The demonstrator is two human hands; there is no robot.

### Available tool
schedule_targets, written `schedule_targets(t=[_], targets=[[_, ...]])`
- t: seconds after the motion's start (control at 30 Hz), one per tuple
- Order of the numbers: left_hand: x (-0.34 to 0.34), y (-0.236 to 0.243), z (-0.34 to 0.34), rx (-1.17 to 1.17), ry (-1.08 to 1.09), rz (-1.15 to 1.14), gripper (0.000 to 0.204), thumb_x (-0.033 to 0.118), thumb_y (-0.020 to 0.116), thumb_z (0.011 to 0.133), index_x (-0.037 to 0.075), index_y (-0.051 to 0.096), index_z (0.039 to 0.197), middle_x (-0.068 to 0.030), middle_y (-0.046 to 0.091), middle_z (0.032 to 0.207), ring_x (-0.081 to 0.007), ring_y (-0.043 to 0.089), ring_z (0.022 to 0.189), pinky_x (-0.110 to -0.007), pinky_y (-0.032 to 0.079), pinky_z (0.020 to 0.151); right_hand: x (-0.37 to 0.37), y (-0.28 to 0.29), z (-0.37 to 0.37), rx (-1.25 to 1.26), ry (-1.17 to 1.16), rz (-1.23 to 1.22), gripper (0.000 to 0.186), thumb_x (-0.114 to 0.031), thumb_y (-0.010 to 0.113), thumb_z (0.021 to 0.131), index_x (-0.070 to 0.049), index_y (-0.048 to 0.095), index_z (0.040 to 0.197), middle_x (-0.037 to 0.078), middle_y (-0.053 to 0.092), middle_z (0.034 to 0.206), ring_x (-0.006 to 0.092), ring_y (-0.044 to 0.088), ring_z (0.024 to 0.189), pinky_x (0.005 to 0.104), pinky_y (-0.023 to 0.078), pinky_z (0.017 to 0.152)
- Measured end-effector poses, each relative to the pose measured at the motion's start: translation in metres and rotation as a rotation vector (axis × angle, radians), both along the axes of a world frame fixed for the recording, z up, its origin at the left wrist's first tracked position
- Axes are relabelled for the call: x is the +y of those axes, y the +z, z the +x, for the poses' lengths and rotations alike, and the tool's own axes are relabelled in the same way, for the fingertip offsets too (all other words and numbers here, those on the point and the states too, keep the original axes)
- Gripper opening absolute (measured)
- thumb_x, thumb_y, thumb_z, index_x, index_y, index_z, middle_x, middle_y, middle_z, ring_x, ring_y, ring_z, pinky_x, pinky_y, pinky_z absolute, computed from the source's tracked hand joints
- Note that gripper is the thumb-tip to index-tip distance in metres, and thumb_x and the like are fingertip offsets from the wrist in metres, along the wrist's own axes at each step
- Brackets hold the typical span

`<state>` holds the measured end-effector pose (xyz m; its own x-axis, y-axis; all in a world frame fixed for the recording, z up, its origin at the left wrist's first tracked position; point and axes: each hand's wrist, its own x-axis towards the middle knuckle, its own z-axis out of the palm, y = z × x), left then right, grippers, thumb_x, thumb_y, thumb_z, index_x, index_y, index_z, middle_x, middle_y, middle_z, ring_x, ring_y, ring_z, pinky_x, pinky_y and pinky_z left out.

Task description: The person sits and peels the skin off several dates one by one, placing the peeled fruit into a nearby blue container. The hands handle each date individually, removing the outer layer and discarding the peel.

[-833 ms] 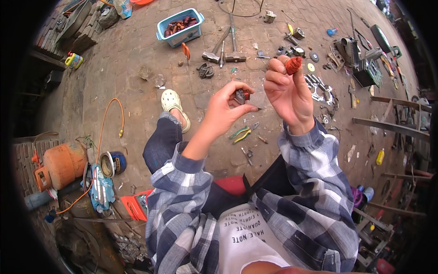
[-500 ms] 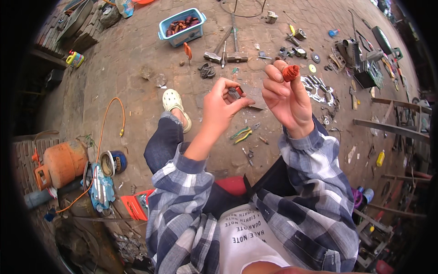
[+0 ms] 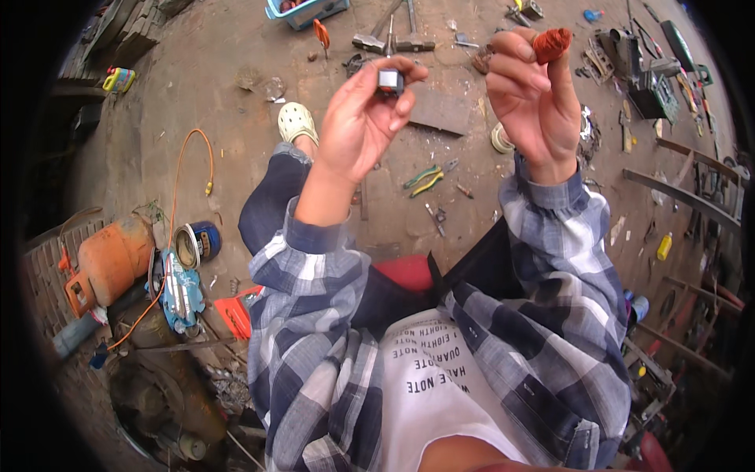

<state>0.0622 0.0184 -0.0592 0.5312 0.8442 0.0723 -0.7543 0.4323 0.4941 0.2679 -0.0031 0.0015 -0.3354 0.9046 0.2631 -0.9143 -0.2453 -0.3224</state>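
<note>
My left hand (image 3: 363, 118) is closed round a small dark block (image 3: 391, 81) with a silver face and a bit of orange-red at its lower edge. What kind of part it is, I cannot make out. Farther right, my right hand (image 3: 536, 102) pinches a short orange-red coil (image 3: 552, 46) of what looks like copper wire between thumb and fingertips. The hands are raised and well apart above the brick floor (image 3: 252, 47). On the ground between my knees and hands lie green-and-yellow pliers (image 3: 429, 179), with a flat dark plate (image 3: 436, 114) beyond them.
At the top edge stands a blue basin (image 3: 314, 11) with reddish pieces, near hammers (image 3: 405, 46). Left are an orange gas cylinder (image 3: 114, 263), an orange hose (image 3: 177, 181) and a dark blue can (image 3: 206, 240). Machine parts (image 3: 629, 67) and metal frames (image 3: 680, 197) crowd the right.
Both hands have moved up and farther apart. The left has turned so the block's silver face shows. My view has shifted, and the basin now sits partly beyond the top edge.
</note>
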Motion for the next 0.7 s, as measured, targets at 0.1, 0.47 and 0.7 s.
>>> schedule_targets(t=[0.1, 0.47, 0.7], targets=[[0.0, 0.003, -0.002, -0.035, 0.074, 0.039, 0.039, 0.027, 0.037, 0.1, -0.005, 0.048, 0.119, -0.0221, 0.052, 0.122, -0.0166, 0.054, 0.082, -0.024, 0.046, 0.068, 0.001, 0.001, 0.003, 0.013, 0.081, 0.022, 0.022, -0.022, 0.054, 0.094, -0.005, 0.044, 0.104, 0.0, 0.038, 0.091, 0.0003, 0.043, 0.067, 0.0192, 0.035, 0.064], [-0.006, 0.017, -0.019, 0.731, 0.111, 0.426, 0.022, 0.017, 0.061, 0.087, 0.001, 0.064, 0.102, -0.0013, 0.055, 0.096, -0.0065, 0.048, 0.073, -0.021, 0.039, 0.06, 0.0, 0.008, 0.01, -0.013, -0.108, 0.0, 0.03, -0.03, 0.051, 0.095, -0.004, 0.053, 0.11, -0.002, 0.039, 0.089, 0.0004, 0.043, 0.065, 0.0173, 0.035, 0.061], [-0.002, 0.002, -0.025, 1.258, 0.047, 0.725, 0.02, 0.021, 0.07, 0.082, 0.003, 0.065, 0.09, 0.0006, 0.054, 0.082, -0.005, 0.049, 0.067, -0.02, 0.037, 0.056, -0.001, 0.005, 0.006, -0.105, -0.078, 0.022, 0.026, -0.03, 0.052, 0.095, -0.007, 0.05, 0.109, -0.003, 0.039, 0.09, -0.0017, 0.04, 0.061, 0.0178, 0.029, 0.058]])
